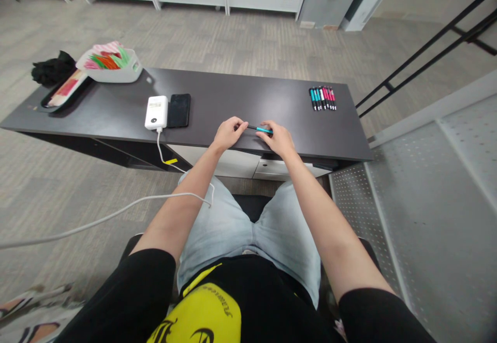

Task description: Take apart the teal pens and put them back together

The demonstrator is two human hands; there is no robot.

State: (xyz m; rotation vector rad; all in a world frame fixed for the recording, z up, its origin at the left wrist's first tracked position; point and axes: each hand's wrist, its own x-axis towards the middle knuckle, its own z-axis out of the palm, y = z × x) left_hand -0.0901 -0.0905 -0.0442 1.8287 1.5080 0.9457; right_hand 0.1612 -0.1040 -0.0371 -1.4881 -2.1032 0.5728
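Note:
Over the front edge of the dark table [240, 92], both my hands hold one pen [259, 129] with a black and teal barrel. My left hand [228, 133] pinches its left, black end. My right hand [278, 139] grips its right, teal end with curled fingers. The pen lies level between them, just above the tabletop. A row of several teal and pink pens [322, 98] lies at the table's right rear, an arm's reach from my right hand.
A white power bank [156, 112] with a white cable [116, 213] sits beside a black phone [179, 110]. At the far left are a white basket [111, 64] of coloured items, a dark tray [64, 92] and a black cloth [52, 69]. A perforated metal platform [435, 203] and black railing [427, 48] stand to the right.

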